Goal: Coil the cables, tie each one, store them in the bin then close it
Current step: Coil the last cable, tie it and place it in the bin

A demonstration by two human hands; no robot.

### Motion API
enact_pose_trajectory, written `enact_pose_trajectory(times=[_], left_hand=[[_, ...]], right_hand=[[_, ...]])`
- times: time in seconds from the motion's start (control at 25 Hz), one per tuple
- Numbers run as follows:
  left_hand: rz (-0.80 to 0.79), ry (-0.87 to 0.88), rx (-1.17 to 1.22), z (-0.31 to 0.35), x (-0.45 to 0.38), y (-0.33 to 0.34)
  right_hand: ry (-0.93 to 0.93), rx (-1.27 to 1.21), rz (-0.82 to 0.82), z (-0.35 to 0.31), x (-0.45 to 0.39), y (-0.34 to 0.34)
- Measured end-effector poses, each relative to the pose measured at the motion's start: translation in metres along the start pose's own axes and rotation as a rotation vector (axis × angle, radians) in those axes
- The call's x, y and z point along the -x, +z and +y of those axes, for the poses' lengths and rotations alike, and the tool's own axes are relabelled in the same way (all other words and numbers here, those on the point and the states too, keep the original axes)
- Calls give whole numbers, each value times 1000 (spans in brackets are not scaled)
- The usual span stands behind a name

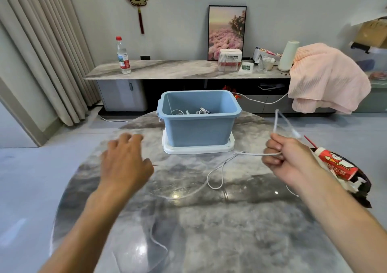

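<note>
Grey marbled tabletop [209, 220] carries a blue bin [196, 124], open, standing on its white lid [199, 149] at the far side, with coiled white cables [188, 111] lying inside. Right hand [293, 159] has its grip pinched on a white cable [217, 174], a fold rising above the fingers and a loop trailing across the surface. Left hand [125, 163] hovers with its grip spread, holding nothing. A red snack packet [339, 166] lies beside the right wrist.
</note>
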State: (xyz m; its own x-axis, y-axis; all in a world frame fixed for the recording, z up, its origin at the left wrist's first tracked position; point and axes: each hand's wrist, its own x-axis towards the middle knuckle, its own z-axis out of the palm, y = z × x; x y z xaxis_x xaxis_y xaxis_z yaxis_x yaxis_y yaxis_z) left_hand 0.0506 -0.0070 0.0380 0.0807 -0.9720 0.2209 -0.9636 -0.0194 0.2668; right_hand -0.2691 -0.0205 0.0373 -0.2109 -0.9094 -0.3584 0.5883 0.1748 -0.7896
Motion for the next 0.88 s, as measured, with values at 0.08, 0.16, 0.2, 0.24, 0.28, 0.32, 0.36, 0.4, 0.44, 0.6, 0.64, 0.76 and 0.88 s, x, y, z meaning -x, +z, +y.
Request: enact_pose_trajectory(times=[0.08,0.16,0.2,0.24,0.28,0.32,0.36,0.4,0.44,0.6,0.64,0.76,0.88], left_hand=[[101,319,301,28,14,4],[-155,366,678,56,31,12],[-321,365,690,67,40,20],[-429,372,657,75,47,32],[-480,347,643,81,53,43],[-486,309,691,85,56,53],[-471,259,748,88,56,58],[-434,224,776,90,54,61],[-393,198,747,90,51,63],[-300,92,765,85,45,73],[-299,88,876,88,48,71],[-411,105,1239,90,44,37],[-271,-17,1384,67,18,0]], right_hand=[[30,18,-91,12,16,24],[69,-10,-161,20,28,36],[95,-28,-181,23,32,39],[120,-39,-193,25,34,41],[140,-47,-202,26,37,42],[152,-60,-204,26,39,43],[160,-81,-204,26,41,44],[168,-107,-201,25,42,44],[178,-136,-200,24,44,44],[187,-210,-243,17,54,47],[175,-225,-248,13,54,47],[92,-244,-146,-6,33,30],[0,-173,129,-11,-5,-7]])
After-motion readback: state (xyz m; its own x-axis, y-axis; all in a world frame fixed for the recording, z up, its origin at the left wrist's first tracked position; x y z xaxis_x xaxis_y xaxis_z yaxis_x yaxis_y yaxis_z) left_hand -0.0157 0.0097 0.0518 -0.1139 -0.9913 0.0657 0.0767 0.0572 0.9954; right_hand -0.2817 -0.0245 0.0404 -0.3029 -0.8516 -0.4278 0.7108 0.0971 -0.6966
